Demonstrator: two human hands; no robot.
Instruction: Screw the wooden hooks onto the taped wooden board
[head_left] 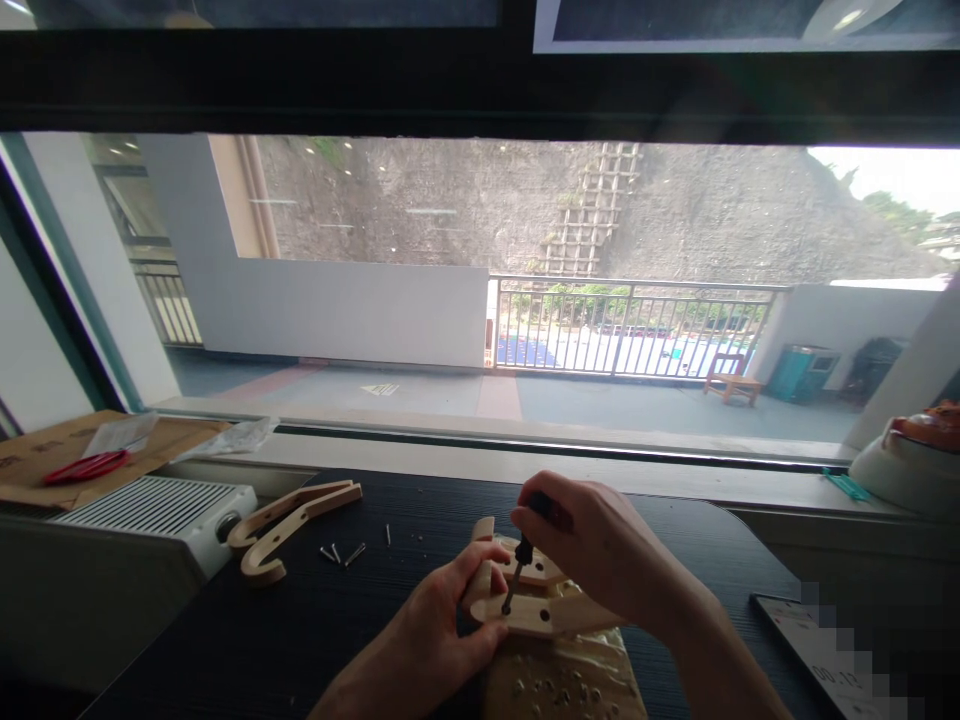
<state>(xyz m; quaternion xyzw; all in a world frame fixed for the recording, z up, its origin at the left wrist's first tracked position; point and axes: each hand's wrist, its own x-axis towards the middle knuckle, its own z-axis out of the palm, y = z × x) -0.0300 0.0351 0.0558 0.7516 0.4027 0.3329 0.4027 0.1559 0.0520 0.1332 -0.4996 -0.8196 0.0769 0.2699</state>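
My left hand [450,615] grips a pale wooden hook-shaped piece [536,610] and steadies it on the dark table [315,620]. My right hand [600,555] is closed round the black handle of a small screwdriver [521,565], whose tip points down onto the wooden piece. Under the piece lies a wooden board with several small holes [562,680]. Two more curved wooden hook pieces [289,520] lie to the left, with a few loose screws [345,553] between them and my hands.
A white ribbed heater [157,515] stands at the table's left edge, with a cardboard box and red scissors [86,465] behind it. A phone [817,650] lies at the right. A white appliance [907,460] sits on the windowsill.
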